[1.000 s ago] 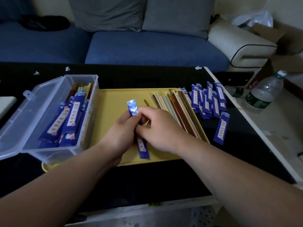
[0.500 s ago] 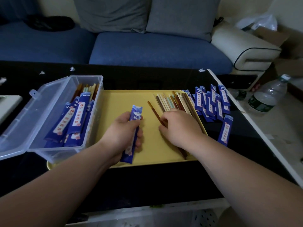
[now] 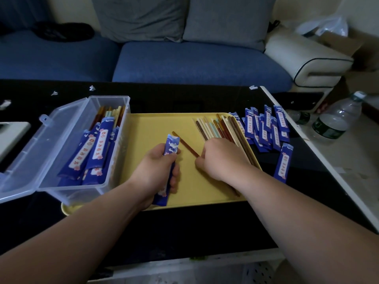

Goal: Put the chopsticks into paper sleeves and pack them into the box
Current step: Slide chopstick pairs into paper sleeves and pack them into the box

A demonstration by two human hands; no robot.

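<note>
Head view: your left hand is gripping a blue sleeve over the yellow tray. Your right hand is seemingly pinching a brown chopstick. You should be lining its tip up with the sleeve's open top.

Blue paper sleeve gripped mouth-up, brown chopstick slanting beside it, open box holding sleeved chopsticks

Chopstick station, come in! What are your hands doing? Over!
Left hand grips a blue sleeve. Right hand pinches a brown chopstick over the yellow tray. Chopstick not yet in sleeve. Nothing between them.
</note>
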